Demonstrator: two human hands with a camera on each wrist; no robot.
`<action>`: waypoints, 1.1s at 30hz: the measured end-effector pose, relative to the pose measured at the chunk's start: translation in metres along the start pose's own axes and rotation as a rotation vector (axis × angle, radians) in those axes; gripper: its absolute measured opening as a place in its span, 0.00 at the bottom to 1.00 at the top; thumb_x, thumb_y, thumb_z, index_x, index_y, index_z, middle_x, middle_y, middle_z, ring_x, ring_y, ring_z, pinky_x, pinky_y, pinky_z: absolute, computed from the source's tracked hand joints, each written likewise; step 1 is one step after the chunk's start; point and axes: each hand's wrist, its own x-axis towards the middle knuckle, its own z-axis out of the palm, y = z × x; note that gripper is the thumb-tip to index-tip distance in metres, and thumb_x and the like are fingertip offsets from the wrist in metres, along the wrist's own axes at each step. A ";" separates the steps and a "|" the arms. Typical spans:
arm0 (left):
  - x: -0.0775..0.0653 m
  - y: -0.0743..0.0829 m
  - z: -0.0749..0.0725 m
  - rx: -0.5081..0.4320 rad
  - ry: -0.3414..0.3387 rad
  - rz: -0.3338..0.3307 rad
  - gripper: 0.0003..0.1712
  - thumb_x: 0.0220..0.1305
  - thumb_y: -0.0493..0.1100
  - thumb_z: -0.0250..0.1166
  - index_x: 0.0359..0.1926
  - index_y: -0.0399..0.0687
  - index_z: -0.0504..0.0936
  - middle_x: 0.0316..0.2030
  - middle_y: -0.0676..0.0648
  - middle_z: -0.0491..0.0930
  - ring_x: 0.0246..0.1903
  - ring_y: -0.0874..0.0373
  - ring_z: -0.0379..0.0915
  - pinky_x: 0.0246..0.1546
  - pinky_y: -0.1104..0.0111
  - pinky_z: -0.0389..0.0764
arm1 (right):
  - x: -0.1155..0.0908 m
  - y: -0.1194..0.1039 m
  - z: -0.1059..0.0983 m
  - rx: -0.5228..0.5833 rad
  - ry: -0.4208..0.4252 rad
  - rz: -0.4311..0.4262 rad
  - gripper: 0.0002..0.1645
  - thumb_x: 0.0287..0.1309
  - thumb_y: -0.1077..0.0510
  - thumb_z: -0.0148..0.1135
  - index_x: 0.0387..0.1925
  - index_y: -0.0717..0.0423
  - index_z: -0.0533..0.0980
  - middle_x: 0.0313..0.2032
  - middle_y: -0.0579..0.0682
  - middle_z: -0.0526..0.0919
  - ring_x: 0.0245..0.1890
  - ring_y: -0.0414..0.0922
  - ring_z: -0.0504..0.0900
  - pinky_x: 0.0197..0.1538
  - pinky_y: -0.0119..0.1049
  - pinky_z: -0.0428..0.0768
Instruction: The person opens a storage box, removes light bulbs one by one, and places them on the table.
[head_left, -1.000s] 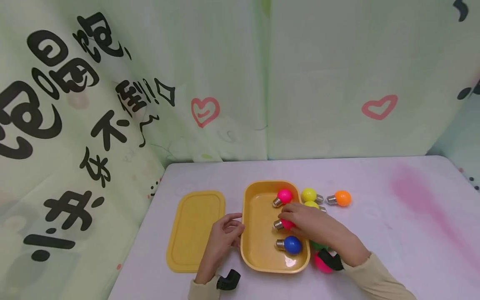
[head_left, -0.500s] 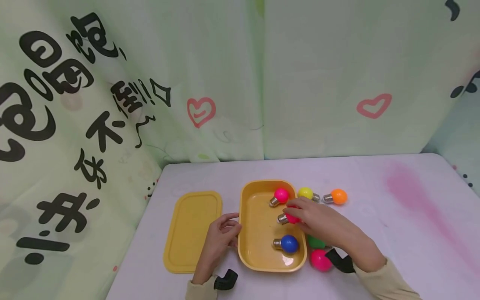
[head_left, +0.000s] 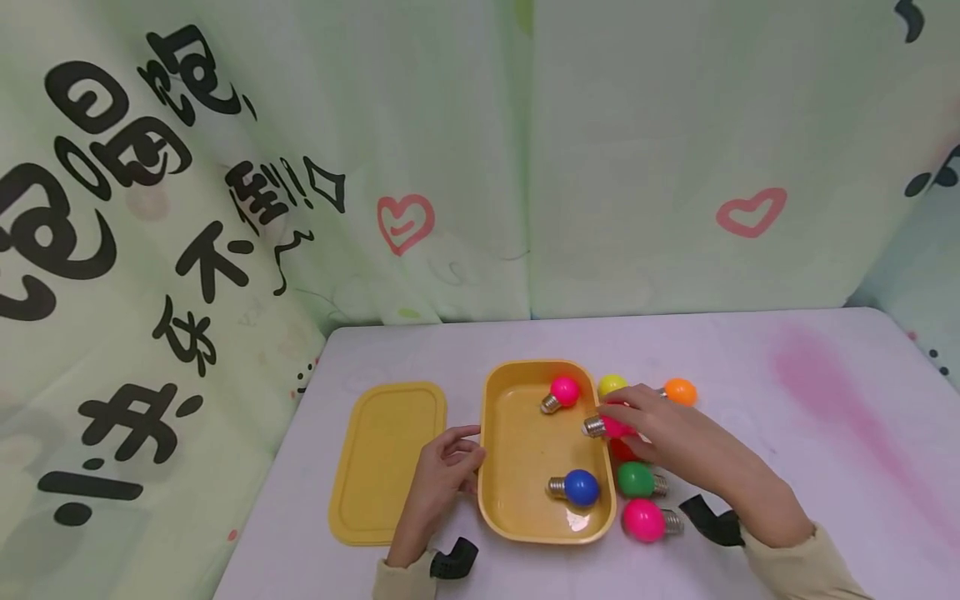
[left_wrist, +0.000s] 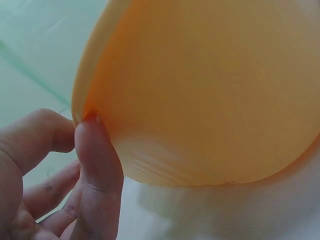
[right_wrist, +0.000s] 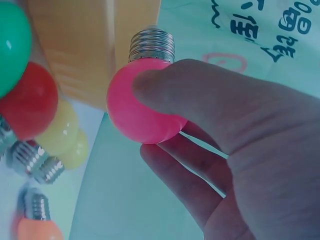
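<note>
My right hand (head_left: 675, 433) holds a pink light bulb (head_left: 617, 427) above the right rim of a yellow plastic tray (head_left: 521, 467). In the right wrist view, thumb and fingers grip the bulb's round pink globe (right_wrist: 145, 107), its silver screw base (right_wrist: 152, 44) uncovered. At the tray's left side, my left hand (head_left: 442, 467) pinches the rim between thumb and finger, as the left wrist view shows on the tray wall (left_wrist: 200, 100). Inside the tray lie another pink bulb (head_left: 565, 391) at the far end and a blue bulb (head_left: 581, 487) near the front.
Right of the tray lie a yellow bulb (head_left: 612, 384), an orange bulb (head_left: 680, 392), a partly covered red bulb (head_left: 624, 451), a green bulb (head_left: 636, 480) and a pink bulb (head_left: 645, 520). A flat yellow lid (head_left: 386, 467) lies to the left on the pale table (head_left: 750, 367). Curtains hang behind.
My right hand has lifted the pink bulb from inside the tray and carried it rightward to the right rim. The left hand stays at the tray's left side.
</note>
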 end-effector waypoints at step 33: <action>0.001 -0.003 0.000 -0.006 0.001 0.014 0.22 0.65 0.40 0.66 0.59 0.41 0.77 0.39 0.45 0.80 0.23 0.58 0.77 0.26 0.70 0.84 | -0.031 0.048 0.007 0.028 -0.077 0.217 0.31 0.43 0.64 0.79 0.53 0.58 0.81 0.50 0.56 0.81 0.51 0.56 0.79 0.46 0.47 0.85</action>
